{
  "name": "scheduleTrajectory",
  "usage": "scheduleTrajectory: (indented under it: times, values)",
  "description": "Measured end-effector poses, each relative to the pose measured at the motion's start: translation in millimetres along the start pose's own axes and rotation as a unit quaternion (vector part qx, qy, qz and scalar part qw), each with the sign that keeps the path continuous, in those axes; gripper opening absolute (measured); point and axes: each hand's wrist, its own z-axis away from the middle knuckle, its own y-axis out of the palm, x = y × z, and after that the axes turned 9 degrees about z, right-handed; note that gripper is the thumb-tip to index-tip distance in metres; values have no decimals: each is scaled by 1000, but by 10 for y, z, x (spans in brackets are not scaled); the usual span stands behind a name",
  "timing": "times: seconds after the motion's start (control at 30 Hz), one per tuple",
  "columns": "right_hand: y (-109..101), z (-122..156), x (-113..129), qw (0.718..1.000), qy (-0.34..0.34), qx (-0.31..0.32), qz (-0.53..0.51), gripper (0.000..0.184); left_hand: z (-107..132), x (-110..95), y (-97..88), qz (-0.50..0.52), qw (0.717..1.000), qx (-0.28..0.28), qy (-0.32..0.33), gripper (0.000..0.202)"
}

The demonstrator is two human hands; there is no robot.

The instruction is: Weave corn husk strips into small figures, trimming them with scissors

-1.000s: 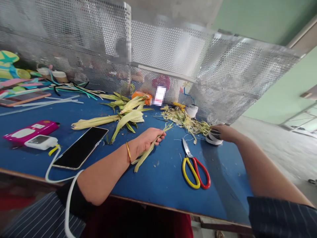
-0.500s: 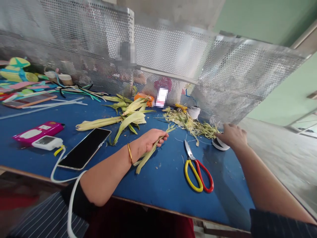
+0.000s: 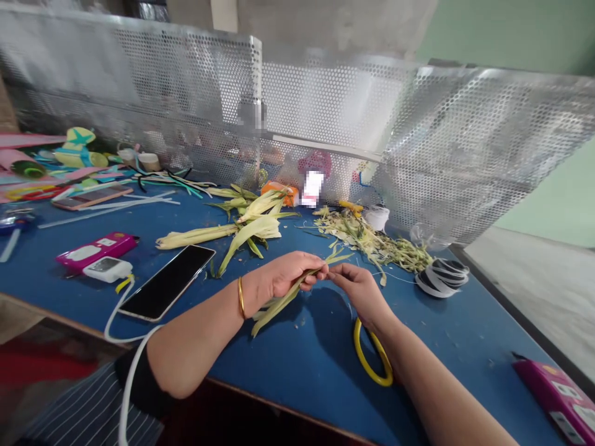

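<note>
My left hand (image 3: pixel 277 280) is closed around a bundle of pale green leaf strips (image 3: pixel 279 299) that trails down to the blue table (image 3: pixel 297 359). My right hand (image 3: pixel 357 290) meets it from the right, fingertips pinched at the top of the strips, perhaps on a thin white thread. The yellow-handled scissors (image 3: pixel 369 359) lie under my right forearm, mostly hidden. A roll of white tape or thread (image 3: pixel 441 275) sits to the right, apart from both hands.
More leaves (image 3: pixel 242 223) and a heap of leaf trimmings (image 3: pixel 376 244) lie behind my hands. A black phone (image 3: pixel 167 282), a white charger (image 3: pixel 105 269) and a pink device (image 3: pixel 95 248) are at left. A perforated metal screen (image 3: pixel 325 124) fences the back. Another pink device (image 3: pixel 555 396) lies at the right edge.
My right hand left the roll at the right and came in to meet my left hand at the strips. The view shifted right; my forearm now covers the scissors.
</note>
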Motion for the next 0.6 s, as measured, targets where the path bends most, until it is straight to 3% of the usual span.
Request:
scheduleTrajectory:
  times: [0.17, 0.3, 0.43, 0.6]
  values:
    - [-27, 15, 5, 979, 107, 15, -174, 27, -25, 43, -3, 2, 1000, -17, 4, 19]
    - [-24, 43, 72, 956, 157, 46, -243, 32, -22, 40, 0, -3, 1000, -12, 7, 20]
    - [-39, 66, 93, 968, 128, 88, -196, 38, 9, 25, 52, -16, 999, -21, 19, 18]
    - [-74, 44, 59, 989, 85, 48, -113, 39, 2, 44, 36, -37, 999, -27, 28, 19]
